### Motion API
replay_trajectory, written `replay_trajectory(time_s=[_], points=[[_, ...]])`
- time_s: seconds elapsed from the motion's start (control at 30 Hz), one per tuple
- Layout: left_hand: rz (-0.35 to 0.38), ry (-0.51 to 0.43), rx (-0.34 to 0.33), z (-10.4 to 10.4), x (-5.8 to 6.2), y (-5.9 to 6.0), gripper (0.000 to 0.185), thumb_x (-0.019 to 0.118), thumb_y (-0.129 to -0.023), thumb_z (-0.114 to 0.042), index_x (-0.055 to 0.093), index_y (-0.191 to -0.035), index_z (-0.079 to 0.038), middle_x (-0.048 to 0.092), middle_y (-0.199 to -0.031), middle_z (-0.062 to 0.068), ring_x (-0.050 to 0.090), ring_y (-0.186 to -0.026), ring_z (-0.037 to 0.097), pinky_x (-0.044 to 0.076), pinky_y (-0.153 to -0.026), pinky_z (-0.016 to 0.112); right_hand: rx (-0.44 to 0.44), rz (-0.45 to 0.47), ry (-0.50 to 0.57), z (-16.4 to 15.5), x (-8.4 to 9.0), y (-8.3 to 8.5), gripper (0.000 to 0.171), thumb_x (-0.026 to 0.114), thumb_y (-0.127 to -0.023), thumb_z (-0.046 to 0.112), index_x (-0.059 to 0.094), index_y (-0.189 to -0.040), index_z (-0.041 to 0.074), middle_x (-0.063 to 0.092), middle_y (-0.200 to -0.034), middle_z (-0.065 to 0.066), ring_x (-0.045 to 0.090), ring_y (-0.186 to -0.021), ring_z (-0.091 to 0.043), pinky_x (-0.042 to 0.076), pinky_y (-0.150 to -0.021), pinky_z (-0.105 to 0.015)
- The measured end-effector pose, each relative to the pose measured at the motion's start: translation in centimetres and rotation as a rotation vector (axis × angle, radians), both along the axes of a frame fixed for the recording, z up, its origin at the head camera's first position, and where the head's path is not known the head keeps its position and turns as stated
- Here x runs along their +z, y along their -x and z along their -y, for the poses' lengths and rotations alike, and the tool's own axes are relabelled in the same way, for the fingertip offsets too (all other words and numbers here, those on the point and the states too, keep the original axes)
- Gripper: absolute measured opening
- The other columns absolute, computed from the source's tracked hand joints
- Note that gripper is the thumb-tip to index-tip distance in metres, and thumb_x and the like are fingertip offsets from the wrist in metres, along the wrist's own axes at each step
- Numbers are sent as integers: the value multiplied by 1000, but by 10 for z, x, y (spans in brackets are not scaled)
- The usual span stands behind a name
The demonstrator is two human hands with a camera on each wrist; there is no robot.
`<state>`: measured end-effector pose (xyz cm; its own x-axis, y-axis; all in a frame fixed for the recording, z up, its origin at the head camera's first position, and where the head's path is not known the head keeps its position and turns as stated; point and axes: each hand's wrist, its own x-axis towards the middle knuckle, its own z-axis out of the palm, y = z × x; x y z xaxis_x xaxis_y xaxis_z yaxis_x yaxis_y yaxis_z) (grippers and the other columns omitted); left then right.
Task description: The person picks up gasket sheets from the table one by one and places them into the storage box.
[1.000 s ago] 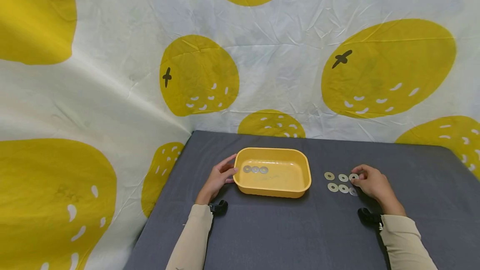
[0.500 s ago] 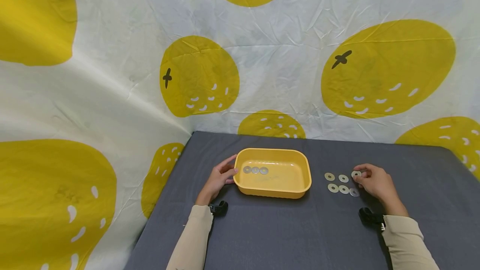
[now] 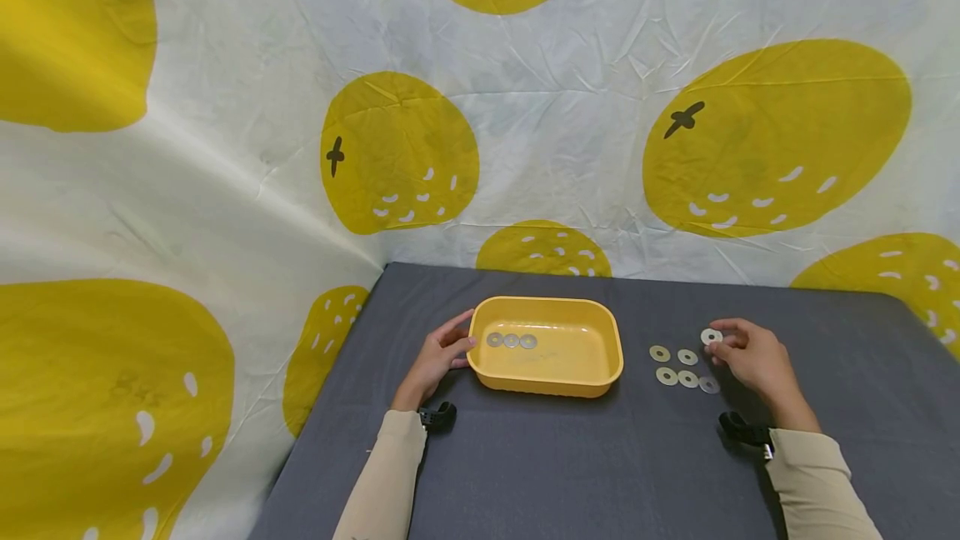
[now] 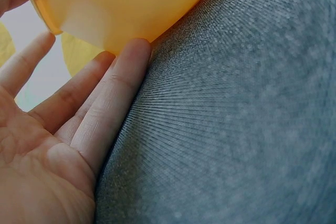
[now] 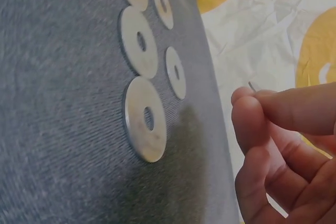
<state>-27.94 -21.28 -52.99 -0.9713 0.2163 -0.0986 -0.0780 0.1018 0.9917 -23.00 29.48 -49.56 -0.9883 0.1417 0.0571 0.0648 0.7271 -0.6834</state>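
Lifted since a second ago, one washer [image 3: 711,337] now sits off the cloth, pinched between the thumb and fingertips of our right hand [image 3: 753,359], right of centre in the head view. Earlier that hand lay lower among the washers; it has risen and drawn a little up the frame. In the right wrist view we see only a thin edge of the washer [image 5: 253,86] above the curled fingers [image 5: 252,124].

Five washers lie flat on the grey table cover [image 3: 570,457], just left of and below the right hand: two in an upper row [image 3: 660,352] [image 3: 687,357] and three in a lower row [image 3: 666,375] [image 3: 687,378] [image 3: 708,385].

Our left hand [image 3: 438,357] has not moved. Its straight fingers [image 4: 113,98] touch the left end of the yellow tray [image 3: 592,373], at the centre of the head view, with the thumb over the rim. Three washers [image 3: 511,340] lie in a row inside the tray's upper left.

Behind the table hangs a white cloth with yellow fruit shapes [image 3: 397,148].
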Motion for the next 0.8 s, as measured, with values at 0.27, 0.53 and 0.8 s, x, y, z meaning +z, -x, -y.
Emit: replay_trajectory(time_s=[0.27,0.53,0.8], points=[[-5,5,-3,0,-1,0,57,73,-96,-27,53,-149,-37,61,-136,14,67,-112,21,63,-87,38,19,-17,25,8,8,0,37,64,-100,12,59,-135,-1,77,-99,-22,72,-71,-11,45,-55,-24],[-12,3,-11,1,-1,1,57,72,-97,-27,53,-149,-37,61,-136,14,68,-112,21,63,-87,38,34,-52,0,14,16,-1,37,64,-102,20,61,-135,4,79,-98,-17,73,-72,-13,43,-58,-23],[-12,5,-11,0,-1,0,55,69,-99,-23,53,-149,-37,62,-136,15,68,-114,22,63,-88,38,62,-111,17,26,28,-4,36,65,-102,19,63,-135,7,79,-100,-15,72,-71,-9,46,-60,-20]])
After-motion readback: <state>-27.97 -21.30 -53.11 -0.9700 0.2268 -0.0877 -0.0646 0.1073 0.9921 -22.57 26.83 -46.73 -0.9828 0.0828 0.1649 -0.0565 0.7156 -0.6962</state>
